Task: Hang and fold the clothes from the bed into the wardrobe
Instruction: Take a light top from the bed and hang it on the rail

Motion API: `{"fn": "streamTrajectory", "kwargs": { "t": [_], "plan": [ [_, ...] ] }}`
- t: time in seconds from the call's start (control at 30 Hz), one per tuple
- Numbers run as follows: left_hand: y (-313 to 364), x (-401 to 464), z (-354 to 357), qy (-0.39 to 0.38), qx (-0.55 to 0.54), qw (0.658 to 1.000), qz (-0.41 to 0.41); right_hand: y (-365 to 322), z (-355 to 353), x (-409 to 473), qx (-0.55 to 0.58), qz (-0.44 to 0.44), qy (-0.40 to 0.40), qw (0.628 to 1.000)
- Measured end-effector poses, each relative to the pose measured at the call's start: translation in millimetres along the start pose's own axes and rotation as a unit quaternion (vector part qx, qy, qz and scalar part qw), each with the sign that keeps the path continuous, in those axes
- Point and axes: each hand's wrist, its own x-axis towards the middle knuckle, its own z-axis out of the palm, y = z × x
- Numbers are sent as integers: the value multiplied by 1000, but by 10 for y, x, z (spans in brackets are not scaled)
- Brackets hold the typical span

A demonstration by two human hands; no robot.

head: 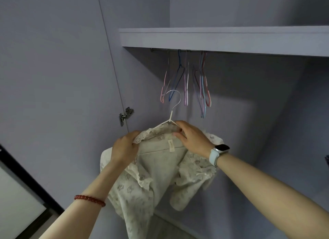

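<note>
Two hands work one cream lace blouse (156, 169) in front of the open wardrobe (249, 89), and the step in hand appears to be seating the garment on its white hanger (172, 107) before it goes up. The left hand (124, 148) has its fingers curled over the lace collar at the blouse's left shoulder, gripping the cloth there. The right hand (192, 137) pinches the neckline and the hanger's wire arm just below the hook, thumb under and fingers over. The blouse hangs from that grip, its body and sleeves drooping loose below, clear of any shelf; the hook stands upright and free, well below the rail (160, 50).

That rail runs under the wardrobe shelf (213, 41) and carries a cluster of bare coloured hangers (187, 78), pink, blue, purple and red, bunched together. The collar looks bunched on the left, so I judge the shoulders are not yet settled. The next move calls for evening the collar across both arms, then lifting the hook to the rail, probably into the gap left of the cluster.
</note>
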Motion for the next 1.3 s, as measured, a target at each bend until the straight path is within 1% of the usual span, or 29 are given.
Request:
{"fn": "streamTrajectory", "kwargs": {
  "t": [0.07,0.1,0.17,0.27,0.33,0.4,0.47,0.53,0.57,0.6,0.63,0.67,0.7,0.73,0.77,0.8,0.87,0.9,0.93,0.97,1.0,1.03,1.07,1.1,1.13,1.17,1.2,1.23,1.3],
  "plan": [
    [3,-16,-40,-24,1,1000,7,-33,54,16,57,-4,46,997],
    [18,-21,-62,-40,-16,999,-6,-15,85,17,73,-9,68,995],
    [63,-16,-107,-67,-90,992,-60,11,140,6,102,-4,90,991],
    [123,29,-188,-59,-199,966,-152,29,267,-28,112,-21,116,987],
    [163,47,-253,-33,-272,932,-238,11,314,-67,101,-39,133,985],
    [217,55,-311,-36,-355,882,-308,5,328,-106,83,-51,147,984],
    [251,72,-337,-60,-428,835,-340,7,335,-144,65,-59,156,984],
    [281,72,-355,-76,-464,808,-355,31,363,-176,39,-68,163,983],
    [283,80,-342,-77,-466,808,-352,48,382,-184,32,-65,171,983],
    [276,85,-320,-76,-450,822,-341,63,397,-187,37,-50,184,981],
    [254,60,-269,-80,-415,850,-314,82,408,-184,50,-28,202,978],
    [240,-1,-219,-95,-342,893,-276,96,403,-183,65,-7,220,973],
    [193,-77,-157,-110,-225,941,-227,106,388,-176,76,10,237,969],
    [147,-149,-104,-125,-98,971,-180,107,367,-173,83,20,249,965],
    [63,-208,-54,-129,-1,981,-145,102,342,-177,85,19,257,962],
    [-27,-241,-30,-135,51,980,-139,92,318,-176,87,11,263,961],
    [-152,-248,-62,-130,43,972,-193,60,281,-184,95,-10,269,959],
    [-183,-241,-81,-101,48,972,-209,51,269,-184,97,-17,270,958],
    [-140,-242,-129,-62,83,976,-190,45,260,-183,97,-23,270,958],
    [-99,-239,-132,1,131,984,-117,46,255,-178,95,-30,268,958],
    [-42,-231,-128,65,164,984,-5,46,254,-172,93,-39,263,960],
    [9,-201,-106,92,165,977,102,41,258,-170,91,-49,258,961],
    [64,-169,-73,74,166,967,178,26,266,-174,90,-61,255,961],
    [107,-126,-43,16,160,965,208,-5,273,-178,90,-73,255,960],
    [156,-95,-13,-44,155,969,186,-41,279,-180,93,-82,257,958],
    [187,-70,26,-85,150,975,143,-80,272,-174,96,-88,260,957],
    [198,-55,57,-78,112,984,116,-102,260,-168,98,-90,259,957],
    [218,-32,76,-52,52,993,97,-102,208,-161,95,-90,250,959],
    [226,0,73,-13,-53,997,55,-41,62,-151,79,-79,194,975]
  ]
}}
